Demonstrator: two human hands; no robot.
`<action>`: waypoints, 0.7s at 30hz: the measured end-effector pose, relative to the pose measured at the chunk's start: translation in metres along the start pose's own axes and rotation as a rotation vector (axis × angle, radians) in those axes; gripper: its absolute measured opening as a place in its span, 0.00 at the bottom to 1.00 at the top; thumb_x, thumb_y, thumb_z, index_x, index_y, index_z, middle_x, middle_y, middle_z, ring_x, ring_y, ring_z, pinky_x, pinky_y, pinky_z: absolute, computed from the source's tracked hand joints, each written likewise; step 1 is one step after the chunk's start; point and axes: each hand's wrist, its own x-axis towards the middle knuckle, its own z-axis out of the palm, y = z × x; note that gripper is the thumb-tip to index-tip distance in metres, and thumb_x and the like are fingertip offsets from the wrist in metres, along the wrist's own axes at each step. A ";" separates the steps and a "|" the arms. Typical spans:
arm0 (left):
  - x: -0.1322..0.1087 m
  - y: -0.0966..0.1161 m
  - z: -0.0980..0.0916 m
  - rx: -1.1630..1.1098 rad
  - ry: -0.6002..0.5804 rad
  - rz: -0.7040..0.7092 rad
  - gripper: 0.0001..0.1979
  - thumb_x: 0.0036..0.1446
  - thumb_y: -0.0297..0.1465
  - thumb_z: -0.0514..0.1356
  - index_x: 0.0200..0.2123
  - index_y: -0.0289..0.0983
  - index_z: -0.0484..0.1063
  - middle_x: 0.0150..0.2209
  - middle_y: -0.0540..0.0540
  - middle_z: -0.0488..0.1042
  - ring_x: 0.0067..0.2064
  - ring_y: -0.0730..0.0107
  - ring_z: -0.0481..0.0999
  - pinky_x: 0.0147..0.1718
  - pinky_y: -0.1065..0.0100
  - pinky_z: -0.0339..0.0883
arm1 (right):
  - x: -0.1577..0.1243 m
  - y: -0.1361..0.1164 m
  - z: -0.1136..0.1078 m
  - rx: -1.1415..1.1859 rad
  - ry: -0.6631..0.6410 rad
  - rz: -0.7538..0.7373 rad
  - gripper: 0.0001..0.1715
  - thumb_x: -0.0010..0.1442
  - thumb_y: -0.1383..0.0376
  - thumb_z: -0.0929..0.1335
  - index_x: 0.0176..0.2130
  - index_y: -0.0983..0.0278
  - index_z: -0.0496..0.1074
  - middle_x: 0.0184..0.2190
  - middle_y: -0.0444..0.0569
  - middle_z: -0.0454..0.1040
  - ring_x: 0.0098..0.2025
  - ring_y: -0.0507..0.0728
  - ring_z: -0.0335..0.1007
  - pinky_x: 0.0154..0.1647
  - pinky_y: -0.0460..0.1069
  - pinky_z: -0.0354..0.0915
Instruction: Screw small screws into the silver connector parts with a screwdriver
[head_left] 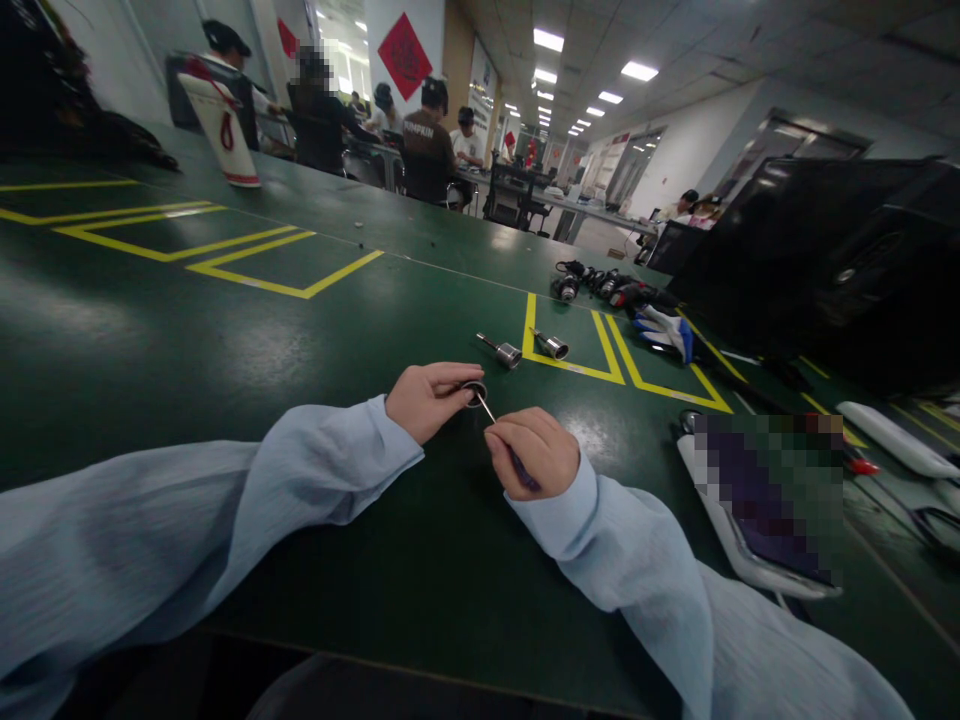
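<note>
My left hand [431, 400] is closed around a small round metal part [474, 386], whose ring-shaped open end faces me; the fingers hide the rest. My right hand [536, 450] grips a screwdriver-like tool [487, 408] by its dark handle. Its thin metal shaft slants up to the left, and the tip reaches the part's opening; whether it touches inside cannot be made out. Just beyond my hands, two silvery cylinders with thin stems lie on the green table: one cylinder [508, 354] outside the yellow tape, the other cylinder [553, 346] within a taped outline.
A phone-like device [757, 510] stands tilted to the right. Farther off are a blue-and-white glove [666, 332], dark cabled gear [600, 282] and a large black case [817, 260]. A paper cup [223, 130] stands far left. Several people sit at tables in the background.
</note>
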 end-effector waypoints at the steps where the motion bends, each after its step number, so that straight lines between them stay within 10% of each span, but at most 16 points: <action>1: 0.000 0.000 0.000 -0.006 -0.002 -0.002 0.15 0.41 0.25 0.62 0.37 0.28 0.75 0.45 0.36 0.73 0.44 0.60 0.75 0.49 0.58 0.67 | 0.000 0.000 -0.001 0.002 0.004 -0.005 0.08 0.54 0.73 0.62 0.28 0.67 0.69 0.22 0.51 0.73 0.25 0.53 0.69 0.27 0.47 0.67; 21: 0.001 -0.003 -0.001 -0.053 0.031 -0.030 0.12 0.41 0.26 0.61 0.33 0.30 0.76 0.42 0.39 0.76 0.41 0.62 0.76 0.44 0.60 0.71 | 0.000 -0.001 -0.001 -0.007 -0.007 -0.005 0.08 0.54 0.73 0.62 0.27 0.67 0.68 0.22 0.50 0.73 0.24 0.53 0.68 0.26 0.47 0.66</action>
